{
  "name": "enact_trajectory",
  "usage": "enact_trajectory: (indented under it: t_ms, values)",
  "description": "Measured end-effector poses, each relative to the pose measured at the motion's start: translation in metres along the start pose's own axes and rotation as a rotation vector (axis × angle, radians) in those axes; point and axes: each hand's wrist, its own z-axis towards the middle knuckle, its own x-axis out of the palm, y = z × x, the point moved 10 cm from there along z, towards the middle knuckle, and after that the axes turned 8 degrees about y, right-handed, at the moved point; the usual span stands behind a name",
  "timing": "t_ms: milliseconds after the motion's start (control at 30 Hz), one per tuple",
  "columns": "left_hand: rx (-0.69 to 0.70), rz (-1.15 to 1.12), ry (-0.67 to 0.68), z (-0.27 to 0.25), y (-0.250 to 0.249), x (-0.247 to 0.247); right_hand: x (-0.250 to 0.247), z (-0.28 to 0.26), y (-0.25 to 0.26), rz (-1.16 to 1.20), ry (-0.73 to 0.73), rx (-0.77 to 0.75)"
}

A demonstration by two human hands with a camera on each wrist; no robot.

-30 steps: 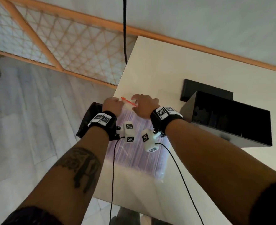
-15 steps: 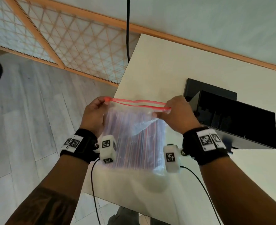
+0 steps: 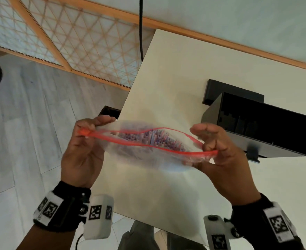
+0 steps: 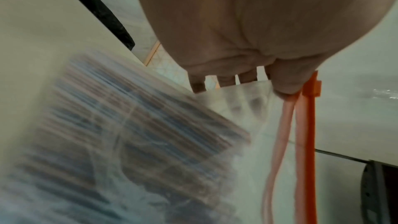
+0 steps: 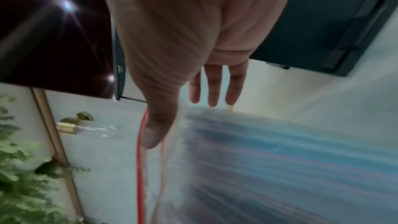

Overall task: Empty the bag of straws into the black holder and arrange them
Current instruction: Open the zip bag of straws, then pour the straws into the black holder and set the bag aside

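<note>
A clear zip bag (image 3: 145, 156) with a red zip strip (image 3: 130, 142) hangs in the air between my hands, its mouth open. Many red and blue straws (image 3: 154, 139) stand inside, blurred in the left wrist view as straws (image 4: 120, 125) and in the right wrist view as straws (image 5: 280, 159). My left hand (image 3: 87, 136) pinches the bag's left end by the orange slider (image 4: 312, 88). My right hand (image 3: 210, 148) pinches the right end of the zip strip (image 5: 141, 142). The black holder (image 3: 256, 127), an open box, stands on the table to the right of my right hand.
The cream table (image 3: 175, 69) reaches to the wall at the back. A black lid or tray (image 3: 233, 92) lies behind the holder. A dark object (image 3: 110, 110) sits on the floor by the table's left edge. A black cable (image 3: 141, 24) hangs at the back.
The bag lay flat on the table under both hands; now it is lifted toward me. The hands drew apart along the zip and its mouth has gone from a thin slit to gaping.
</note>
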Motion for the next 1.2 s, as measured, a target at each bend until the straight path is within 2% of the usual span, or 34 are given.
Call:
enact_trajectory:
  t_ms: [133, 233, 300, 367, 433, 467, 533, 633, 667, 733, 833, 933, 1000, 1100, 1200]
  values:
    - [-0.061, 0.038, -0.04, -0.006, 0.009, 0.0, 0.015, -0.007, -0.012, 0.094, 0.082, -0.029]
    - [-0.094, -0.082, -0.062, -0.006, 0.017, -0.001, 0.029, -0.011, -0.014, 0.188, 0.194, -0.001]
    - [-0.108, -0.195, -0.039, -0.008, 0.02, 0.007, 0.044, -0.013, -0.022, 0.078, 0.286, 0.105]
    - [-0.132, -0.199, 0.011, -0.007, 0.023, 0.017, 0.055, -0.014, -0.034, -0.054, 0.33, 0.224]
    - [-0.155, -0.183, 0.084, -0.004, 0.028, 0.029, 0.063, -0.009, -0.041, -0.093, 0.335, 0.255]
    - [-0.175, -0.124, 0.081, -0.003, 0.032, 0.028, 0.066, -0.007, -0.046, -0.077, 0.325, 0.259]
    - [-0.23, 0.193, 0.068, 0.003, 0.041, 0.015, 0.07, -0.001, -0.053, -0.025, 0.294, 0.256]
    - [-0.418, 0.721, 0.264, 0.01, 0.068, 0.02, 0.079, 0.01, -0.057, -0.059, 0.284, 0.21]
    - [-0.488, 0.824, 0.28, 0.01, 0.077, 0.02, 0.083, 0.014, -0.059, -0.087, 0.288, 0.203]
    - [-0.515, 0.913, 0.248, 0.014, 0.087, 0.02, 0.089, 0.02, -0.063, -0.079, 0.293, 0.202]
    - [-0.471, 0.794, 0.234, 0.014, 0.099, 0.031, 0.096, 0.024, -0.071, 0.039, 0.299, 0.201]
    - [-0.393, 0.646, 0.234, 0.014, 0.103, 0.049, 0.102, 0.024, -0.079, 0.209, 0.335, 0.294]
    - [-0.335, 0.563, 0.239, 0.015, 0.104, 0.064, 0.108, 0.025, -0.08, 0.358, 0.372, 0.304]
    - [-0.375, 0.383, 0.229, 0.011, 0.116, 0.076, 0.116, 0.026, -0.084, 0.703, 0.369, 0.363]
    - [-0.425, 0.439, 0.198, 0.007, 0.124, 0.071, 0.12, 0.026, -0.1, 0.749, 0.358, 0.417]
